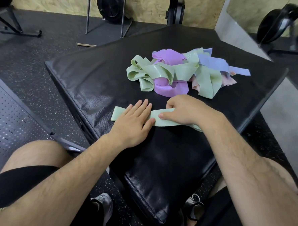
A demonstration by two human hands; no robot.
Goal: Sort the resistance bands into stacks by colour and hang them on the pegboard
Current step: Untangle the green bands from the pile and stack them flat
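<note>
- The flat pale-green rubber resistance band (157,118) lies under both hands, stretched out on the black textured vinyl pad (97,81).
- Left hand (133,124) is palm-down on it, fingers straight and pretty much pressed together, pinning the band's left part; a short bit of band pokes out past the pinky side.
- Right hand (183,111) is curled over the right part, thumb lying on top of the band and the other fingers tucked over its far edge. Looks like a pinch, but I can't tell how tight.
- The two thumbs nearly meet in the middle of the band.
- Just beyond the fingertips sits the tangled heap of green, purple, blue and pink bands (182,71), not touching the hands.
- The band's long axis runs left to right across the pad, the right end passing under the right wrist.
- The pad sits on speckled black rubber gym flooring (34,67), with a black perforated pegboard (6,118) lying flat off to the left hand's side and chipboard wall behind.
</note>
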